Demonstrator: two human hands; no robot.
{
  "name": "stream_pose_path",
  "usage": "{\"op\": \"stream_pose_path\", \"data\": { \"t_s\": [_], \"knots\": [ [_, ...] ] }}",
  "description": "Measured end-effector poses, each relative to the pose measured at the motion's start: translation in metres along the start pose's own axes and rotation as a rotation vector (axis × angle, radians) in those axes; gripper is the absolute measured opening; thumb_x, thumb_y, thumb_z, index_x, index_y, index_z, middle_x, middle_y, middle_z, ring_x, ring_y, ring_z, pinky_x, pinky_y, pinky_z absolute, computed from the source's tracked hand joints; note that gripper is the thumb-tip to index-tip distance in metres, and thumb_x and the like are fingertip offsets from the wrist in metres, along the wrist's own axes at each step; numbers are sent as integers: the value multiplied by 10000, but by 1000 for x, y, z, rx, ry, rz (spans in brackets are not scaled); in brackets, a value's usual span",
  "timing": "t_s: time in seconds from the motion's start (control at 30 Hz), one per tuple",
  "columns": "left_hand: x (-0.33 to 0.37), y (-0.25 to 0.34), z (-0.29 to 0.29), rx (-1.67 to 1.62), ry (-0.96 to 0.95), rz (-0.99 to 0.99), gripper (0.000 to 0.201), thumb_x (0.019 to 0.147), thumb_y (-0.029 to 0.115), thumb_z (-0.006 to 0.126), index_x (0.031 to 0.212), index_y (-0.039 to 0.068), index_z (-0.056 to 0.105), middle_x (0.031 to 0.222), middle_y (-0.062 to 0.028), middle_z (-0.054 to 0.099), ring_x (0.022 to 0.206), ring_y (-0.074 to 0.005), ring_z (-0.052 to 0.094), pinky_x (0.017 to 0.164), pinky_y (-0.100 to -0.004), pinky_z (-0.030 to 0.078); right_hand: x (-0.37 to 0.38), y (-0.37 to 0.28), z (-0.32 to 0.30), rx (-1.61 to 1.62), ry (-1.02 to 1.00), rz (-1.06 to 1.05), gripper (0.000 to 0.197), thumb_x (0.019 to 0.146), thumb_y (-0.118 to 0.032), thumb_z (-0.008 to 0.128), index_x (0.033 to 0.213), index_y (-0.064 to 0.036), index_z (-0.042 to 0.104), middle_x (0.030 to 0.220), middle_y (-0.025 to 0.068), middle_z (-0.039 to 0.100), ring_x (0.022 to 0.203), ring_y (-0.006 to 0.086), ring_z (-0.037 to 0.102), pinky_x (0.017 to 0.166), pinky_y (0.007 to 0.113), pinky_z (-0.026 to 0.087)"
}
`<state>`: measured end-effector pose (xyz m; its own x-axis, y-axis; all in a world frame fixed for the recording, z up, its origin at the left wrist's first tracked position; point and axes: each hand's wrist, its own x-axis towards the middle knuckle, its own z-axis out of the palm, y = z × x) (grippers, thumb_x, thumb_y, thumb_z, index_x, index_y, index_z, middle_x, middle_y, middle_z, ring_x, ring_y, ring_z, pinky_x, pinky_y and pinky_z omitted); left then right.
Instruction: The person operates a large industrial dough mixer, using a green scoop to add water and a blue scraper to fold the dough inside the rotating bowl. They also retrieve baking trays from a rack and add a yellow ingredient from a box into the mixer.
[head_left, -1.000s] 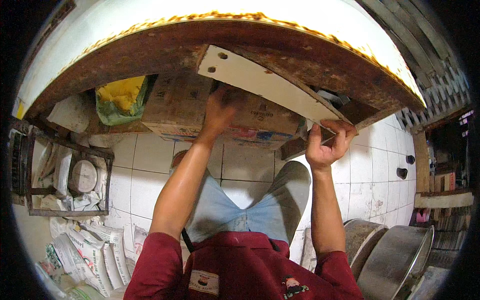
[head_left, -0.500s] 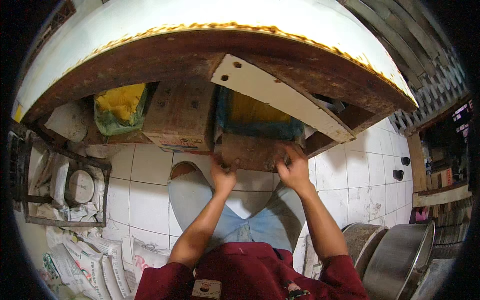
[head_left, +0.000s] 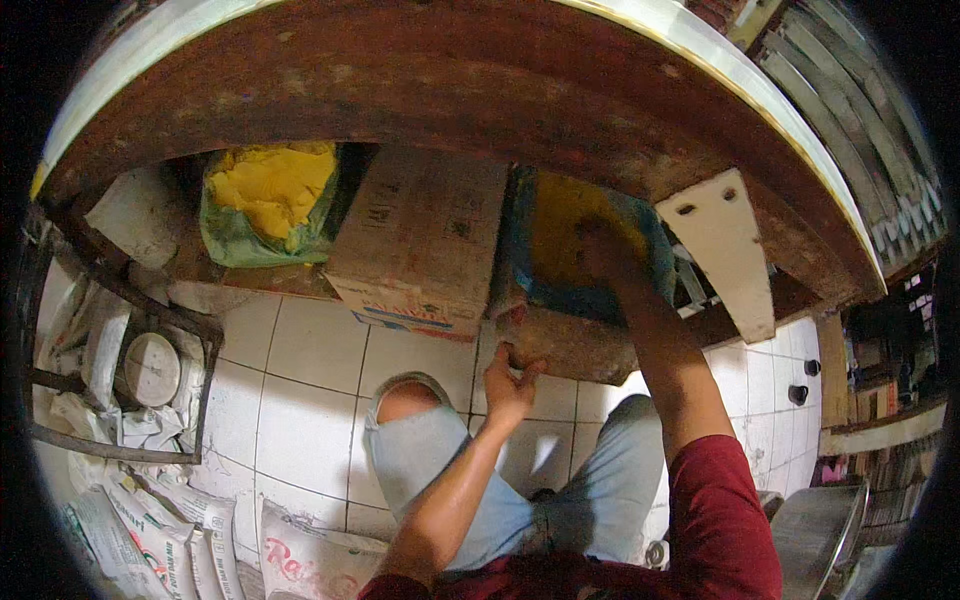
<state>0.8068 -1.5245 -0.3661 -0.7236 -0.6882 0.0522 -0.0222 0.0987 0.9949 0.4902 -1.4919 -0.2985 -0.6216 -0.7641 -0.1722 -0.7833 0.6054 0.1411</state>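
Observation:
Under the table, a cardboard box (head_left: pixel 570 340) lined with blue plastic (head_left: pixel 645 225) holds a yellow mass (head_left: pixel 550 215). My left hand (head_left: pixel 512 385) is closed at the front left corner of this box, thumb out along its lower edge. My right hand (head_left: pixel 600 250) reaches inside the box, over the yellow mass. It is in shadow, and its finger shape does not show clearly. A closed cardboard carton (head_left: pixel 415 240) stands just left of the lined box. Farther left, a green plastic bag (head_left: pixel 240 235) holds a pale-creased yellow mass (head_left: pixel 275 185).
The thick brown table edge (head_left: pixel 420 90) arches above my hands. A cream brace with two holes (head_left: pixel 720 240) slants down beside my right forearm. Sacks (head_left: pixel 150 530) lie at the lower left, near a metal frame (head_left: pixel 205 400). A metal pot (head_left: pixel 815 535) stands at the right.
My right hand has left the box's front edge and gone inside, over the yellow mass. My left hand stays at the front left corner. The view has shifted closer under the table.

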Motion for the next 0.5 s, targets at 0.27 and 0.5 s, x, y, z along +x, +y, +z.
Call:
{"op": "stream_pose_path", "data": {
  "t_s": [0.27, 0.5],
  "knots": [
    [4, 23, -11, -180, -5, 63, 299, 851, 109, 765, 1037, -24, 572, 894, -162, 681, 844, -223, 643, 735, -331, 494, 40, 39, 62, -98, 19, 41, 402, 882, -210, 612, 1231, -11, 594, 1251, 218, 613, 1151, 366, 599, 997, 501, 478],
    [-7, 24, -2, -122, 36, 78, 250, 830, 98, 773, 959, -9, 588, 817, -110, 675, 727, -176, 618, 649, -309, 482, 27, 73, 78, -111, 15, -50, 273, 870, -156, 556, 1057, -16, 696, 1145, 208, 686, 1036, 353, 676, 920, 503, 520]
  ]
}}
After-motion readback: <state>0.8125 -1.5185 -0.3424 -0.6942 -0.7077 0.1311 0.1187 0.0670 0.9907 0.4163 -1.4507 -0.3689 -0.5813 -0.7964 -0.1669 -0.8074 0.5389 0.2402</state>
